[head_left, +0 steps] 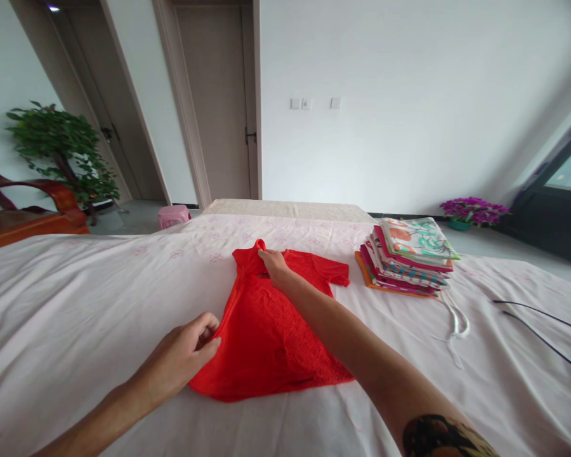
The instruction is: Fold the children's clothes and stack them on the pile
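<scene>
A red short-sleeved top with a textured front lies spread on the pale bedsheet. My left hand pinches its left side edge about halfway down. Up near the neckline, my right hand grips the fabric by the left shoulder, where a bit of cloth stands up. My right forearm crosses over the front of the top and hides part of it. One sleeve stretches out to the right, flat on the sheet.
Right of the top stands a stack of folded clothes, with white drawstrings trailing from it. Black cords lie at the far right. Beyond the bed are a pink stool, a wooden armchair and purple flowers.
</scene>
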Action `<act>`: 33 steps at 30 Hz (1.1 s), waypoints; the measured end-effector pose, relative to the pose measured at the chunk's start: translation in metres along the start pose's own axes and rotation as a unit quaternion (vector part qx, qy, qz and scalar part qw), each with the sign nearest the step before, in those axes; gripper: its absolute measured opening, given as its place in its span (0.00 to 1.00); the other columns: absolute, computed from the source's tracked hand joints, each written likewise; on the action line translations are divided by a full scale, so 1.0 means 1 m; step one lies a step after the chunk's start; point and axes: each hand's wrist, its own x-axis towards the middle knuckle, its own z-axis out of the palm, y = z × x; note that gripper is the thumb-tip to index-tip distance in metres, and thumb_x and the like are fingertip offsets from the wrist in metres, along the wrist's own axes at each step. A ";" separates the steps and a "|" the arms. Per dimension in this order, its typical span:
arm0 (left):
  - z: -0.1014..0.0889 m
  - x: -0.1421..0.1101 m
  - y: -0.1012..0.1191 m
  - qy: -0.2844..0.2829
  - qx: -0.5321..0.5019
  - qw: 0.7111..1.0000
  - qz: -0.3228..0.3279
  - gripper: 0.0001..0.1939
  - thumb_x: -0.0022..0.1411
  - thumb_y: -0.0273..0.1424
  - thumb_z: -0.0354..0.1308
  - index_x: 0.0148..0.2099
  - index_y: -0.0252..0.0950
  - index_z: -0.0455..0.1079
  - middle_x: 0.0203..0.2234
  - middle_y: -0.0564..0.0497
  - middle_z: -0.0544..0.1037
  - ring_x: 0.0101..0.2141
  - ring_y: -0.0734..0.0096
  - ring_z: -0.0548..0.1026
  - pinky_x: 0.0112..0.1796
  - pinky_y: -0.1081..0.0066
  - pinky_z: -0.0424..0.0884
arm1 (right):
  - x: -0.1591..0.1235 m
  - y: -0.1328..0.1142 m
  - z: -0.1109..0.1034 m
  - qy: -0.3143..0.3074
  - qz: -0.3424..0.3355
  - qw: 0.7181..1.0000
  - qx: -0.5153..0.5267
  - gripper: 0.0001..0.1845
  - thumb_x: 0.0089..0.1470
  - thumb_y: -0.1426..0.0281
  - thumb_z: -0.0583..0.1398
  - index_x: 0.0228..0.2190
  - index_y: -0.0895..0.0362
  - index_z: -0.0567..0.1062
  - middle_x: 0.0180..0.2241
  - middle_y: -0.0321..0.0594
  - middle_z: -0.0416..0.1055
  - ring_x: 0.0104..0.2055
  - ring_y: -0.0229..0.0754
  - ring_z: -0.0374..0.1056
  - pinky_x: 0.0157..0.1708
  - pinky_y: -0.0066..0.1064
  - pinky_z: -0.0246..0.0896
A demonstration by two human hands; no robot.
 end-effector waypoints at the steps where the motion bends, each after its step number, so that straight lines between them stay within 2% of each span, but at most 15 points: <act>1: 0.002 0.002 0.008 -0.004 -0.019 1.000 0.009 0.08 0.62 0.36 0.48 0.38 0.39 0.65 0.28 0.56 0.74 0.31 0.72 0.71 0.33 0.74 0.63 | 0.001 -0.002 -0.004 0.006 -0.001 1.000 0.008 0.11 0.59 0.61 0.59 0.33 0.58 0.71 0.21 0.34 0.68 0.23 0.35 0.66 0.22 0.24 0.66; 5: 0.020 0.014 0.031 -0.039 -0.098 0.994 0.024 0.12 0.62 0.37 0.51 0.45 0.37 0.66 0.29 0.56 0.72 0.30 0.73 0.70 0.33 0.74 0.64 | 0.004 -0.005 -0.017 0.030 -0.002 0.999 0.044 0.12 0.58 0.61 0.60 0.32 0.58 0.71 0.21 0.34 0.68 0.22 0.34 0.66 0.23 0.23 0.66; 10: 0.052 0.029 0.046 -0.071 -0.115 0.990 0.034 0.19 0.59 0.34 0.53 0.52 0.36 0.66 0.30 0.54 0.72 0.30 0.73 0.70 0.33 0.74 0.65 | 0.009 -0.005 -0.032 0.057 -0.012 0.995 0.080 0.09 0.60 0.66 0.57 0.31 0.58 0.71 0.22 0.34 0.68 0.22 0.33 0.65 0.22 0.23 0.65; 12: 0.061 0.030 0.051 -0.102 -0.126 0.987 0.017 0.23 0.58 0.34 0.53 0.56 0.35 0.65 0.33 0.52 0.72 0.30 0.73 0.71 0.32 0.73 0.66 | 0.008 -0.001 -0.039 0.071 -0.014 0.994 0.087 0.08 0.60 0.68 0.55 0.31 0.58 0.71 0.22 0.34 0.68 0.21 0.33 0.64 0.22 0.22 0.64; 16: 0.067 0.026 0.059 -0.186 -0.182 0.965 -0.039 0.30 0.59 0.37 0.52 0.62 0.32 0.59 0.40 0.46 0.72 0.28 0.73 0.73 0.27 0.73 0.69 | 0.001 0.012 -0.056 0.096 -0.009 0.992 0.082 0.08 0.58 0.69 0.57 0.28 0.57 0.69 0.21 0.32 0.67 0.21 0.33 0.63 0.20 0.21 0.61; 19: 0.062 0.030 0.058 -0.200 -0.184 0.962 -0.033 0.29 0.59 0.40 0.51 0.59 0.31 0.62 0.41 0.44 0.74 0.29 0.72 0.75 0.26 0.73 0.68 | -0.006 0.022 -0.069 0.094 0.005 0.993 0.071 0.06 0.56 0.70 0.58 0.28 0.57 0.69 0.20 0.32 0.66 0.20 0.34 0.63 0.19 0.22 0.62; 21: 0.056 0.041 0.051 -0.164 -0.164 0.973 -0.016 0.25 0.59 0.40 0.51 0.54 0.31 0.67 0.36 0.46 0.76 0.29 0.70 0.75 0.26 0.73 0.68 | -0.009 0.025 -0.077 0.077 0.019 0.995 0.060 0.03 0.54 0.71 0.59 0.28 0.57 0.70 0.21 0.33 0.68 0.19 0.35 0.64 0.18 0.24 0.63; 23: 0.049 0.059 0.040 -0.086 -0.140 0.986 0.009 0.20 0.59 0.38 0.51 0.49 0.32 0.71 0.34 0.47 0.78 0.31 0.68 0.77 0.29 0.71 0.70 | -0.012 0.026 -0.081 0.057 0.024 0.997 0.049 0.02 0.51 0.72 0.61 0.29 0.58 0.71 0.22 0.35 0.70 0.20 0.37 0.66 0.18 0.26 0.65; 25: 0.042 0.083 0.028 0.008 -0.103 0.994 0.034 0.17 0.60 0.36 0.50 0.46 0.34 0.73 0.36 0.47 0.80 0.36 0.66 0.78 0.37 0.69 0.72 | -0.014 0.027 -0.084 0.046 0.017 0.998 0.039 0.03 0.49 0.73 0.61 0.30 0.58 0.72 0.23 0.35 0.71 0.21 0.38 0.67 0.17 0.26 0.66; 28: 0.033 0.125 0.012 0.133 0.024 0.988 0.074 0.17 0.61 0.31 0.47 0.48 0.34 0.73 0.45 0.45 0.79 0.46 0.66 0.77 0.50 0.68 0.70 | -0.016 0.029 -0.086 0.047 0.001 0.998 0.030 0.03 0.47 0.74 0.61 0.28 0.58 0.71 0.21 0.33 0.69 0.21 0.37 0.66 0.17 0.26 0.66; 30: 0.029 0.152 0.004 0.166 0.118 0.975 0.094 0.20 0.62 0.28 0.45 0.51 0.33 0.72 0.50 0.45 0.77 0.51 0.67 0.74 0.55 0.69 0.66 | -0.017 0.031 -0.087 0.052 -0.008 0.998 0.031 0.02 0.47 0.74 0.60 0.27 0.57 0.70 0.20 0.31 0.67 0.20 0.37 0.66 0.17 0.26 0.66; 33: 0.031 0.187 -0.003 0.164 0.173 0.966 0.099 0.22 0.63 0.26 0.44 0.56 0.32 0.69 0.54 0.42 0.75 0.55 0.65 0.71 0.58 0.66 0.63 | -0.018 0.035 -0.089 0.058 -0.020 0.997 0.039 0.02 0.47 0.74 0.58 0.28 0.57 0.69 0.19 0.30 0.67 0.20 0.37 0.66 0.18 0.28 0.67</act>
